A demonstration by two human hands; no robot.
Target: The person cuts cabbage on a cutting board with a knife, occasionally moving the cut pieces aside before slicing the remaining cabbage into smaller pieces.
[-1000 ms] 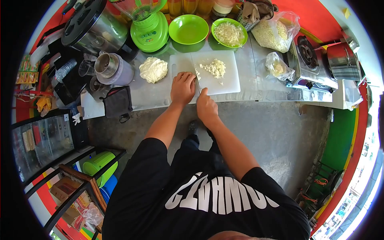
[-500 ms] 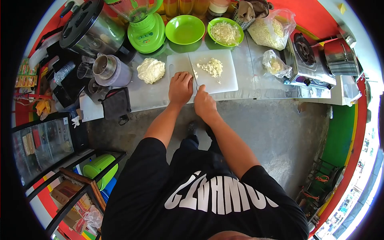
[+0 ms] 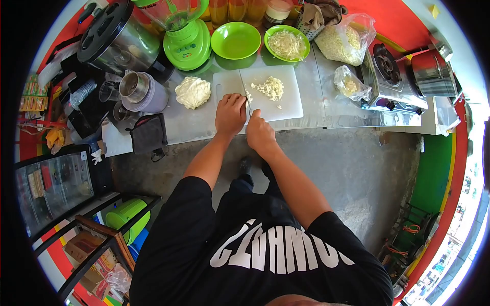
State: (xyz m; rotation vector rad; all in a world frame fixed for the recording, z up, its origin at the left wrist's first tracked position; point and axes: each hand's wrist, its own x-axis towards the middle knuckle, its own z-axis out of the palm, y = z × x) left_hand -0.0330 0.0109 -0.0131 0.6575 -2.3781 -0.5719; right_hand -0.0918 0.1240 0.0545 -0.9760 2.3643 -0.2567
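Note:
On the white cutting board point(image 3: 291, 104), my right hand point(image 3: 261, 133) is closed round the handle of a knife point(image 3: 244, 84), its blade pointing away from me. Just left of the blade, my left hand point(image 3: 230, 115) rests on the board with its fingers curled and pressed together. Whatever lies under those fingers is hidden. Small pale cut bits lie along the blade's right side. Farther right is a loose heap of chopped pale vegetable point(image 3: 271, 88). A pale cabbage head point(image 3: 193, 92) sits on the metal counter to the left of the board.
Behind the board stand a green blender point(image 3: 187, 48), a green bowl point(image 3: 236, 41) and a green plate of shredded vegetable point(image 3: 287, 45). To the right are a plastic bag of shreds point(image 3: 342, 43), a smaller bag point(image 3: 351, 84) and a gas stove point(image 3: 390, 76). A purple container point(image 3: 145, 92) stands left.
My right hand and the knife have shifted very slightly left. A few more pale bits show beside the blade. My left hand has hardly moved.

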